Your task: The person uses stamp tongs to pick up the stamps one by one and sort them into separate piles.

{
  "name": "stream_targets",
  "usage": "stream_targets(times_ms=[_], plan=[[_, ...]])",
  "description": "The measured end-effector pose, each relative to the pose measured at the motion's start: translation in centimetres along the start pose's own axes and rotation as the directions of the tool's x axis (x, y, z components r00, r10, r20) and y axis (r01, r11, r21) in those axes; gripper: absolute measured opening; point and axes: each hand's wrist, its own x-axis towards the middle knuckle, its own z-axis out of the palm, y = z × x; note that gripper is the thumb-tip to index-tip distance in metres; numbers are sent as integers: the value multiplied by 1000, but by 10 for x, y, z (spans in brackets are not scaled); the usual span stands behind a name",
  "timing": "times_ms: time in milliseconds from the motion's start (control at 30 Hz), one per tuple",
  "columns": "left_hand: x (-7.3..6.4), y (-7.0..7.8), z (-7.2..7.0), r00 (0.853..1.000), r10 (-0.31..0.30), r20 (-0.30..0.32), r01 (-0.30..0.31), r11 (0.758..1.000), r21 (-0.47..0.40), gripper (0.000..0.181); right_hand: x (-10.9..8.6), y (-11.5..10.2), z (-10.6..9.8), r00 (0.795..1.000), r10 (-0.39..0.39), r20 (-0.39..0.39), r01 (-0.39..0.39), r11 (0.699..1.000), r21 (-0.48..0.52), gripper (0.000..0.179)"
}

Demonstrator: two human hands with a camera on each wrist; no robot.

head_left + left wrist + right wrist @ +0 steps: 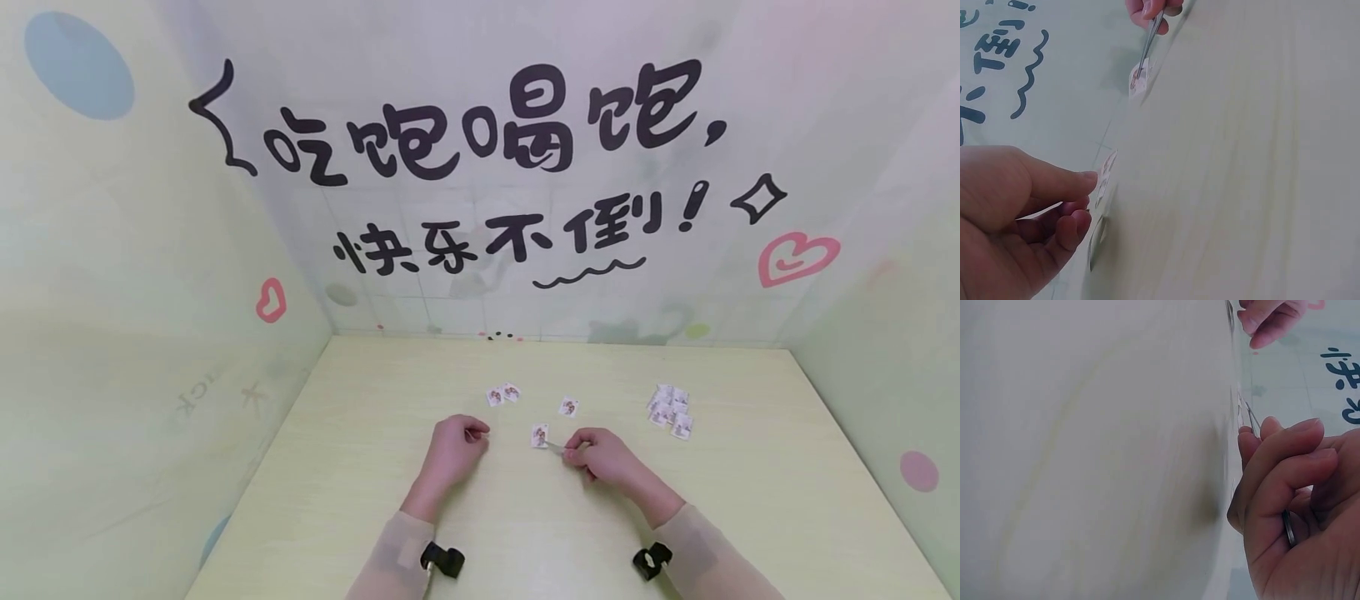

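In the head view my right hand (pixel 603 458) grips slim metal tweezers (pixel 555 447), their tips at the lower edge of a small white card (pixel 539 436) with a reddish printed figure. The left wrist view shows the tweezers (pixel 1149 40) overlapping that card (pixel 1137 81). To the left, my left hand (pixel 456 446) hovers low over the table, its fingers bent towards the thumb. Close below those fingertips is a thin grey-green sliver (pixel 1096 244); whether the fingers hold it is unclear. Two similar cards (pixel 502 393) lie just beyond the left hand.
Another single card (pixel 569 407) lies beyond the right hand. A loose pile of several small cards (pixel 669 408) sits farther right. The pale wooden table (pixel 360 392) meets printed fabric walls (pixel 480 308) at the back and sides.
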Motion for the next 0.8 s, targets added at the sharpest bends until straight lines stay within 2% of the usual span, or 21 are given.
stream_targets(times_ms=[433,667,800], plan=[[-1,-17,-17,998,20,-64,-16,998,59,15,6,6,-11,999,21,-29,-20,1000,16,7],[-2,-17,-21,998,-35,-54,39,997,64,12,3,5,-14,999,28,-32,-27,999,32,8],[-2,-19,-20,998,-44,-51,47,996,69,11,3,6,-15,999,30,-36,-29,999,34,8]])
